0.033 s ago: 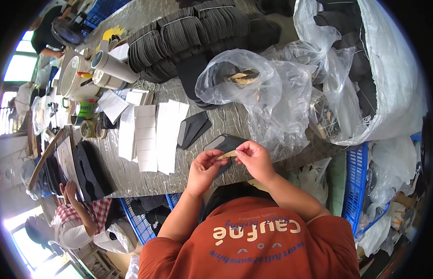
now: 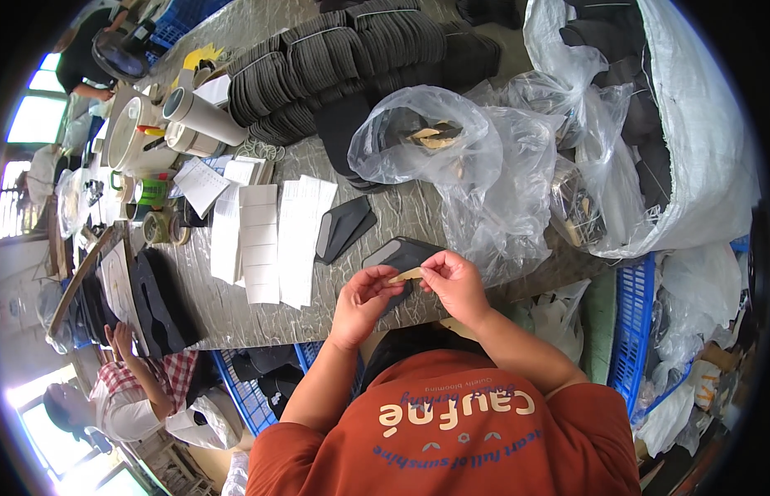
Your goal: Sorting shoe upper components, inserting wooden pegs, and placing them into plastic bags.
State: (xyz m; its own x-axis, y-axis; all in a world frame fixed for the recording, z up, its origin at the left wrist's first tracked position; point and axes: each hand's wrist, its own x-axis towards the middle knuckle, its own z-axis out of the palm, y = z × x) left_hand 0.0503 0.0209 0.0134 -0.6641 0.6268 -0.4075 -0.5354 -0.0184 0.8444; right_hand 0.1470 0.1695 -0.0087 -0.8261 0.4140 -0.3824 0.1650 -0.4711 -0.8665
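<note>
A small, thin tan strip point(image 2: 407, 274) is pinched between the fingertips of both my hands over the table's near edge. My left hand point(image 2: 367, 295) grips its left end, and my right hand point(image 2: 453, 281) has the other end between thumb and fingers. Under and just beyond my hands lie dark flat pieces point(image 2: 399, 250) with a grey face, partly covered by my fingers. A second small group of dark flat pieces point(image 2: 346, 231) rests to the left, next to white paper sheets point(image 2: 306, 240).
Beyond my hands, a clear plastic bag point(image 2: 484, 157) holds tan scraps point(image 2: 435, 136). Bundled dark flat pieces point(image 2: 335, 62) line the far side. A white woven sack point(image 2: 707, 165) stands right, above a blue crate point(image 2: 631, 331). Tubs point(image 2: 195, 116) crowd the left; a co-worker point(image 2: 124, 393) sits there.
</note>
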